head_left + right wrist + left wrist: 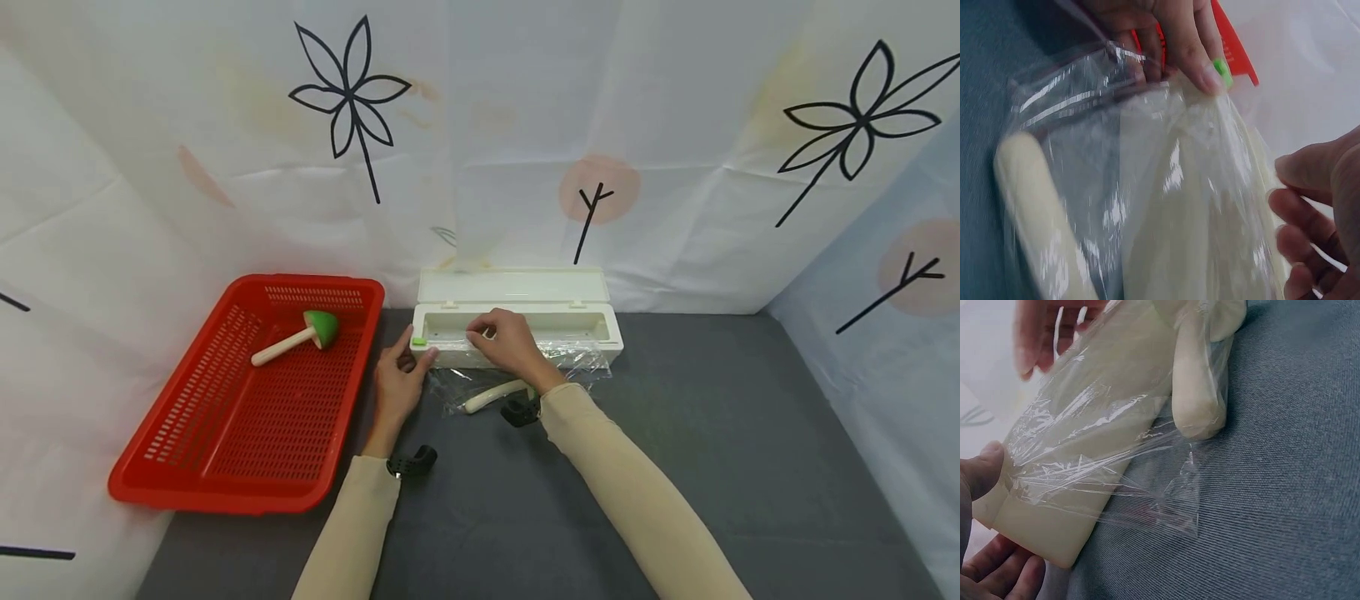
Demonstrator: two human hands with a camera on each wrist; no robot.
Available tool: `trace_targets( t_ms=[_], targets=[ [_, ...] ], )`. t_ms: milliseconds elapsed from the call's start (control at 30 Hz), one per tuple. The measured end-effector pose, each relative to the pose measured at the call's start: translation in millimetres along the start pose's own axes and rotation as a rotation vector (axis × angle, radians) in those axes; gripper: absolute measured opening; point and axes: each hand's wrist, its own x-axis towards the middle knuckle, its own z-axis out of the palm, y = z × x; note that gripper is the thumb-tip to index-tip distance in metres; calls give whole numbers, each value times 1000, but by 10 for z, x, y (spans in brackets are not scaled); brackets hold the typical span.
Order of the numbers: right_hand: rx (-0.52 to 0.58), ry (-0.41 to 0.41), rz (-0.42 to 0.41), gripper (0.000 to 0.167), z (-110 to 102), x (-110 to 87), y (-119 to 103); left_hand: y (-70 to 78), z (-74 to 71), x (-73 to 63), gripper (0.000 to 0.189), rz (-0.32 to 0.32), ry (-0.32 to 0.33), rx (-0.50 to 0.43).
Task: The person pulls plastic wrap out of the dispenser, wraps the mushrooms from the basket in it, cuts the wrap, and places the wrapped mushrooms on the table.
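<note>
Gripping the box at its left end, the left hand sets its thumb on the near upper edge, over the gathered film; left wrist view shows its other fingers bent around the end. Right hand above the box's trough, mid-frame; fingers loosely bent, relaxed, thumb and forefinger tips near each other, close to the film's edge in right wrist view.

Box white, long, set across the centre of the frame; lid raised behind it. Green tab on its left front corner, next to the left thumb. Film clear, creased, shiny; runs from the box's upper edge down its front and onto the table.

Stalk pale, blunt-ended, on the table just in front of the box, below centre of the frame, film across it. Left wrist view: it widens into a rounded pale part at the top. Whether film also passes underneath, cannot tell.

Left of frame: red basket, slatted, holding a mushroom with green cap and white stem, tilted, cap toward the upper right. Sleeves beige; black band at each wrist. Cloth behind, white, printed with black line flowers.
</note>
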Motion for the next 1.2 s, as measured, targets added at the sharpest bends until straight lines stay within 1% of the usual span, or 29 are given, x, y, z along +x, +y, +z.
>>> trace_targets(
  t_ms=[100,233,333,433,500,633,733,833,933,1033,1200],
  targets=[
    [10,-10,-10,15,76,70,-39,1,7,11,63,2,-7,-2],
    [29,-51,-10,16,175,163,-69,9,6,21,62,1,-21,-15],
    [51,-68,5,16,228,219,-87,13,-7,33,61,7,-41,-23],
    [67,-68,21,16,264,261,-95,16,-30,46,60,-1,-72,-45],
    [60,-64,24,16,285,282,-91,21,-51,53,60,-31,-96,-77],
    [49,-78,24,15,316,310,-93,32,-91,61,60,-147,-124,-167],
    [45,-89,10,14,335,331,-100,41,-110,69,61,-227,-123,-199],
    [42,-97,-7,13,352,356,-106,48,-121,82,61,-275,-116,-210],
    [38,-111,-15,14,365,380,-111,42,-126,97,61,-310,-111,-230],
    [41,-136,-16,15,368,399,-121,34,-126,106,61,-332,-104,-246],
    [67,-162,-3,17,371,426,-145,40,-117,98,59,-329,-91,-267]
  ],
)
